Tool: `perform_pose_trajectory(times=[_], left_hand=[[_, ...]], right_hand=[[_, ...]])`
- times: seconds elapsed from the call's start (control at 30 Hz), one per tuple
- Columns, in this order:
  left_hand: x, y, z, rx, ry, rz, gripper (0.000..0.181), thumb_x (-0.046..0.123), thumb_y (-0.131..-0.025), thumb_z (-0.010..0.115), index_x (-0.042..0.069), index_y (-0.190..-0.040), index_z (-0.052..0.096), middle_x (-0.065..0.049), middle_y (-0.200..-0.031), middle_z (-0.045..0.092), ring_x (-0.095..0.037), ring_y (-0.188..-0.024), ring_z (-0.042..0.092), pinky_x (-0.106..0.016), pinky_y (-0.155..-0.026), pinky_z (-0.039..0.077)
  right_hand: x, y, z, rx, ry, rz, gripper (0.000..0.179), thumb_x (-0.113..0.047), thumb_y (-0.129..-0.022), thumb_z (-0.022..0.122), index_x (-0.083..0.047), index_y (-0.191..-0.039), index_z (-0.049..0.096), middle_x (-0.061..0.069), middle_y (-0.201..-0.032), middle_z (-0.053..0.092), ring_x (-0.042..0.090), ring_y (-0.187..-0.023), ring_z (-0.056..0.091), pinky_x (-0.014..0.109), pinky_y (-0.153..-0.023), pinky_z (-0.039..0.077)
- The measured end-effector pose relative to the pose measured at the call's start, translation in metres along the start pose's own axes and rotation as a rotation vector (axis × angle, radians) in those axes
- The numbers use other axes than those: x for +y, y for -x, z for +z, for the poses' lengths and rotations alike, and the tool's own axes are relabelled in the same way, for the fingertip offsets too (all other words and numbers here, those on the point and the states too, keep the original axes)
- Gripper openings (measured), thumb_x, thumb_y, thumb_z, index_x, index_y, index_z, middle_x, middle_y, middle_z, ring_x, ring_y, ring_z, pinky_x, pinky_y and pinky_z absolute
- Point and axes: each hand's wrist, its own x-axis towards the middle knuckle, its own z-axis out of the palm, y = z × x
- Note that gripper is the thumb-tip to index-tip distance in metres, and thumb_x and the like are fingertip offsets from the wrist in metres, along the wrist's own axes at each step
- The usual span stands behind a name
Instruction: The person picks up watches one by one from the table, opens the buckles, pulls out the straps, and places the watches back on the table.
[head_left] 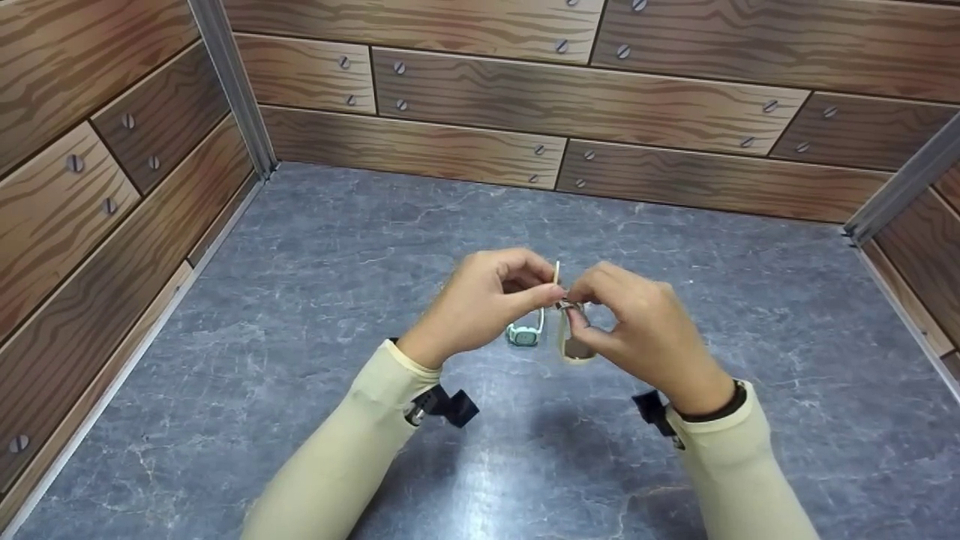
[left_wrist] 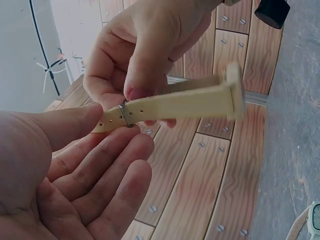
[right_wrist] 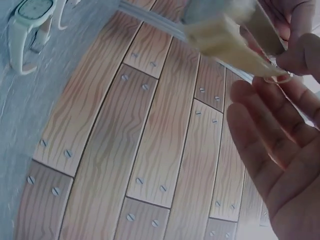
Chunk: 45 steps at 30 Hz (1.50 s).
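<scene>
A wristwatch with a cream strap [left_wrist: 190, 105] hangs in the air between both hands. In the head view, its case [head_left: 577, 349] is lowest, below the fingers. My left hand [head_left: 487, 300] pinches the punched end of the strap between thumb and fingers. My right hand [head_left: 637, 322] pinches the strap by its metal buckle [left_wrist: 125, 114], through which the punched end passes. The right wrist view shows the cream watch [right_wrist: 225, 45] blurred, its dial hidden. A mint-green digital watch [head_left: 523, 337] rests on the table just beyond the hands.
The grey marbled table [head_left: 337, 247] spreads around the hands. Wood-patterned walls [head_left: 465, 90] stand at the back and both sides, with metal corner posts [head_left: 240, 90]. Black camera mounts [head_left: 454, 409] are strapped at both wrists, over pale sleeves [head_left: 337, 457].
</scene>
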Motion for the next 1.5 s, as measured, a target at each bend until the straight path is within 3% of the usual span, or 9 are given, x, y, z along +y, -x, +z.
perform_pose_trajectory(times=[0.17,0.4,0.73,0.9,1.03,1.1,1.2,1.33,1.5], left_hand=[[-0.001,0.0,0.001,-0.02,-0.004,-0.008,0.015,0.018,-0.099,0.072,0.006,-0.107,0.074,-0.001,-0.094,0.076,-0.011,-0.081,0.071,-0.028,-0.077,0.059],[-0.001,-0.001,0.003,-0.058,0.033,-0.015,0.012,0.018,-0.101,0.068,0.006,-0.105,0.069,-0.001,-0.093,0.073,-0.013,-0.081,0.068,-0.028,-0.075,0.057],[-0.003,0.001,0.006,-0.066,0.065,-0.008,0.012,0.013,-0.097,0.073,0.008,-0.101,0.064,0.001,-0.091,0.074,-0.011,-0.081,0.069,-0.024,-0.069,0.05],[-0.001,0.002,0.006,-0.066,0.068,0.003,0.012,0.01,-0.096,0.074,0.007,-0.1,0.063,0.0,-0.088,0.075,-0.01,-0.08,0.069,-0.024,-0.075,0.054],[0.001,0.002,0.007,-0.057,0.087,0.019,0.012,0.008,-0.095,0.073,0.005,-0.101,0.064,-0.001,-0.089,0.075,-0.01,-0.081,0.07,-0.026,-0.079,0.057],[0.002,0.002,0.007,-0.052,0.09,0.036,0.012,0.007,-0.096,0.072,0.004,-0.104,0.065,-0.003,-0.092,0.076,-0.011,-0.084,0.071,-0.027,-0.079,0.057],[0.003,0.002,0.008,-0.057,0.045,0.062,0.015,0.009,-0.099,0.07,0.003,-0.112,0.065,-0.004,-0.1,0.077,-0.012,-0.09,0.073,-0.027,-0.079,0.058],[0.002,0.003,0.008,-0.087,-0.099,0.081,0.019,0.015,-0.102,0.065,0.006,-0.119,0.064,-0.002,-0.106,0.076,-0.012,-0.095,0.073,-0.024,-0.08,0.057],[-0.002,0.003,0.009,-0.128,-0.283,0.126,0.02,0.019,-0.102,0.064,0.009,-0.119,0.062,-0.001,-0.105,0.076,-0.003,-0.092,0.07,-0.02,-0.077,0.055]], right_hand=[[-0.001,0.0,0.003,0.013,0.076,-0.038,0.015,0.003,-0.083,0.068,-0.009,-0.091,0.064,0.001,-0.086,0.065,0.013,-0.074,0.068,0.029,-0.061,0.056],[-0.001,-0.001,0.005,0.074,0.094,-0.086,0.017,0.007,-0.079,0.062,-0.007,-0.087,0.064,0.002,-0.081,0.062,0.013,-0.067,0.06,0.029,-0.053,0.049],[-0.005,-0.003,0.011,0.144,0.181,-0.128,0.012,0.002,-0.077,0.062,-0.01,-0.078,0.06,-0.001,-0.07,0.054,0.009,-0.053,0.04,0.024,-0.047,0.036],[-0.008,-0.002,0.016,0.204,0.167,-0.088,0.015,0.002,-0.075,0.06,-0.01,-0.073,0.051,-0.001,-0.063,0.049,0.01,-0.048,0.033,0.026,-0.045,0.029],[-0.01,-0.002,0.016,0.213,0.154,-0.03,0.01,0.001,-0.076,0.06,-0.008,-0.077,0.055,0.001,-0.065,0.057,0.012,-0.047,0.04,0.029,-0.044,0.032],[-0.01,-0.002,0.015,0.194,0.13,0.001,0.009,0.001,-0.076,0.061,-0.007,-0.081,0.058,0.002,-0.069,0.059,0.014,-0.052,0.047,0.029,-0.046,0.038],[-0.008,-0.002,0.007,0.104,0.062,0.047,0.01,0.0,-0.08,0.066,-0.007,-0.088,0.063,0.003,-0.081,0.062,0.015,-0.069,0.056,0.029,-0.057,0.048],[-0.003,-0.001,-0.006,-0.046,-0.149,0.139,0.012,0.0,-0.088,0.07,-0.009,-0.096,0.068,-0.001,-0.097,0.064,0.016,-0.09,0.057,0.028,-0.078,0.05],[0.002,0.001,-0.011,-0.169,-0.411,0.291,0.004,-0.008,-0.098,0.071,-0.011,-0.1,0.073,-0.007,-0.099,0.066,0.015,-0.09,0.061,0.025,-0.082,0.05]])
